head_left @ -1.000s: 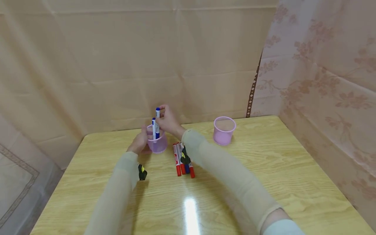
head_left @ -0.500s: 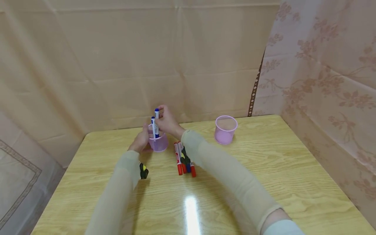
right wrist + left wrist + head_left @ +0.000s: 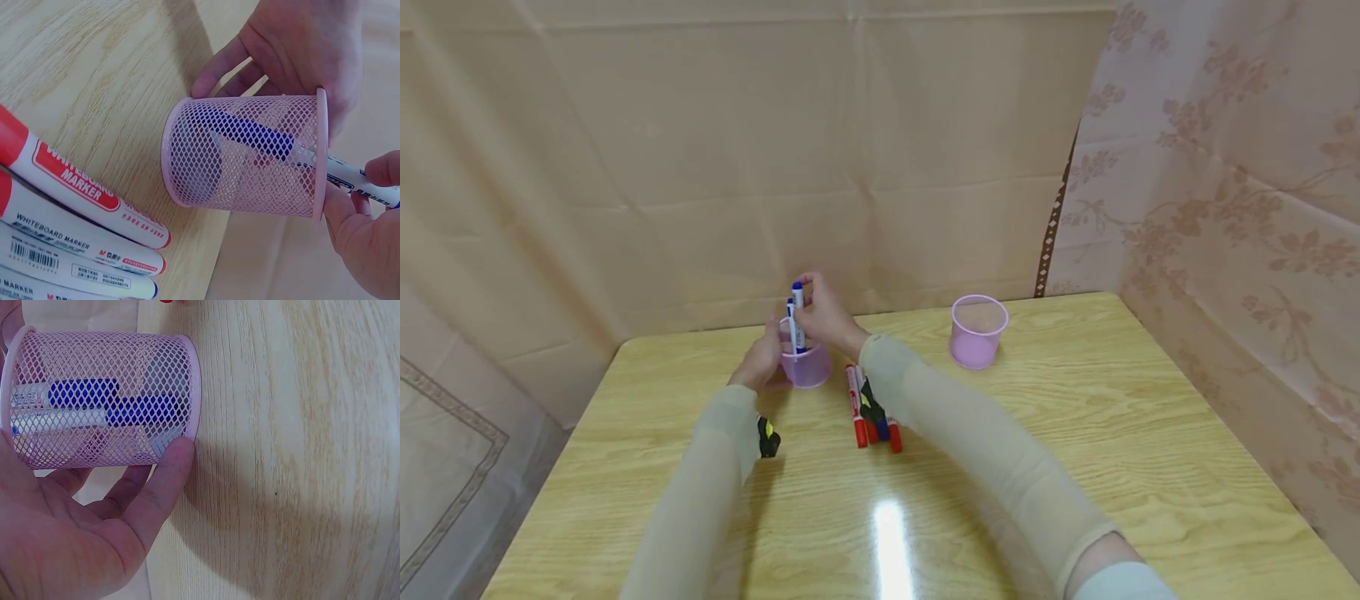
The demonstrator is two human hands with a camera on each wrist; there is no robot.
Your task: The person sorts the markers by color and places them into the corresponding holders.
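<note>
A pink mesh pen cup (image 3: 807,372) stands near the table's back edge, held at its side by my left hand (image 3: 760,360). In the left wrist view, fingers curl against its wall and one fingertip (image 3: 178,450) touches near the base. My right hand (image 3: 827,315) pinches the upper end of a white whiteboard marker (image 3: 798,302) with blue ends. Its lower part is inside the cup, blue cap downward, as the right wrist view shows through the mesh. Another blue-ended marker (image 3: 791,319) leans in the cup beside it.
Red-capped whiteboard markers (image 3: 857,414) and a blue-capped marker (image 3: 883,432) lie side by side under my right forearm, partly hidden. A second pink cup (image 3: 975,346) stands to the right at the back. Cloth (image 3: 715,167) hangs directly behind the table (image 3: 1075,433).
My right hand has lowered the marker slightly into the cup, and its top now sits closer to the other marker. The left hand keeps its hold on the cup.
</note>
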